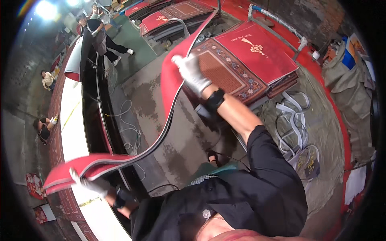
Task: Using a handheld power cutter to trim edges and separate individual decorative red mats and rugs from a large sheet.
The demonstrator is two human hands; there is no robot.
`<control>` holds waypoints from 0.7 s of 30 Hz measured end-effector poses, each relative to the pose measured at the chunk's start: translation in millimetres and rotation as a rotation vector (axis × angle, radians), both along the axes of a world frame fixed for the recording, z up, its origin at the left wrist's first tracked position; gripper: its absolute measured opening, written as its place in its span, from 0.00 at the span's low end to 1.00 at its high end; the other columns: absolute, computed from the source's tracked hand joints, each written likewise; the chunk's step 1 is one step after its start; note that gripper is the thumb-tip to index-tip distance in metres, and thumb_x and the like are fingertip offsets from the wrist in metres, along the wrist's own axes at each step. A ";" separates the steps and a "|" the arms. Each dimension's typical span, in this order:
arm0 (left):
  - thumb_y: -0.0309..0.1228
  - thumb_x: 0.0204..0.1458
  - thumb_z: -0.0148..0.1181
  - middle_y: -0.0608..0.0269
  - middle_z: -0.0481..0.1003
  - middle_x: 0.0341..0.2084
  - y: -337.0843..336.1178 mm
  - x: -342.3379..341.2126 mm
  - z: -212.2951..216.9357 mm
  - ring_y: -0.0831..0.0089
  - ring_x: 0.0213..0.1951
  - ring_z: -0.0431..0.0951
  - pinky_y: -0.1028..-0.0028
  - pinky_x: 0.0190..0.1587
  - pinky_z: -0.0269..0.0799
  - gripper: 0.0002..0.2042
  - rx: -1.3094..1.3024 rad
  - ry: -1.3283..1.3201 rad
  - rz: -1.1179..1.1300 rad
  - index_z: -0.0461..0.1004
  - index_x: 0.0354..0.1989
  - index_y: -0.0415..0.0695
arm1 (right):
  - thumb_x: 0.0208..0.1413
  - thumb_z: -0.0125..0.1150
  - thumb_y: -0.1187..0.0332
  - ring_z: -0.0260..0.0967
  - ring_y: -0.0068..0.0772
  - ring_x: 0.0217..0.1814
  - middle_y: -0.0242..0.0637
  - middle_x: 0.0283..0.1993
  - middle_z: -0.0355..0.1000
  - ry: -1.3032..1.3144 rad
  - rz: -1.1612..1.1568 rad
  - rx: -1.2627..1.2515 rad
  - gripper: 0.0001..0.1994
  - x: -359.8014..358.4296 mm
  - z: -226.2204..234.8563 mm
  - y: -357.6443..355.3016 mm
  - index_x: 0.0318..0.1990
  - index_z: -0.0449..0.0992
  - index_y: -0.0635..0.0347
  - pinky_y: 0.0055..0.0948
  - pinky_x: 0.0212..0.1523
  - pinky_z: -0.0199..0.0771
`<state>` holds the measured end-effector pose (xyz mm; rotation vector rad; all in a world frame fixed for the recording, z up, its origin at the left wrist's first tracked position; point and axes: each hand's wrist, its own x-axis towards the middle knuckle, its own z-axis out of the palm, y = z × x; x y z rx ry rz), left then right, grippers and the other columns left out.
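Note:
I hold a long red mat point(171, 86) with a pale edge, stretched in the air between both hands. My right hand point(192, 73), in a white glove with a black wrist strap, grips its far part above a stack of red patterned mats point(249, 60). My left hand point(89, 184), also in a white glove, grips the near end at the lower left, over a long table with a white surface point(72, 132). The mat sags and twists between the two hands.
More stacks of red mats point(161, 18) lie at the back. White straps point(295, 120) lie on the concrete floor at the right. A person in dark clothes point(98, 36) stands at the table's far end; two others point(45, 128) are at the left. Cables run over the floor.

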<state>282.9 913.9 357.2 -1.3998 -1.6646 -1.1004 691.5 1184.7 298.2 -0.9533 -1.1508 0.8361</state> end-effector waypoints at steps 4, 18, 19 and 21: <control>0.31 0.61 0.47 0.46 0.64 0.59 154.2 105.8 16.5 0.55 0.58 0.67 0.59 0.62 0.65 0.22 0.063 -0.152 -0.267 0.61 0.62 0.36 | 0.50 0.63 0.63 0.67 0.29 0.13 0.42 0.13 0.69 -0.312 -0.315 0.264 0.17 129.6 60.9 98.6 0.17 0.75 0.67 0.33 0.17 0.64; 0.38 0.58 0.54 0.57 0.73 0.39 334.8 478.8 -83.7 0.73 0.41 0.70 0.69 0.47 0.68 0.17 -0.134 -0.890 -0.559 0.73 0.44 0.35 | 0.52 0.65 0.66 0.70 0.27 0.41 0.35 0.38 0.74 -0.028 -0.583 0.079 0.13 563.0 48.9 166.2 0.40 0.77 0.66 0.29 0.45 0.69; 0.37 0.60 0.53 0.57 0.75 0.44 328.7 500.4 -139.8 0.72 0.43 0.73 0.69 0.52 0.68 0.19 -0.181 -1.170 -0.603 0.73 0.47 0.30 | 0.52 0.65 0.66 0.67 0.27 0.49 0.37 0.46 0.73 -0.002 -0.572 0.003 0.15 582.8 11.8 163.7 0.43 0.76 0.68 0.29 0.52 0.66; 0.42 0.62 0.52 0.69 0.71 0.25 307.4 549.1 -201.9 0.79 0.30 0.67 0.72 0.34 0.66 0.19 -0.556 -1.314 -0.335 0.76 0.34 0.35 | 0.52 0.65 0.65 0.66 0.28 0.49 0.35 0.47 0.71 0.002 -0.573 -0.360 0.19 644.0 -84.5 157.4 0.49 0.72 0.65 0.31 0.51 0.67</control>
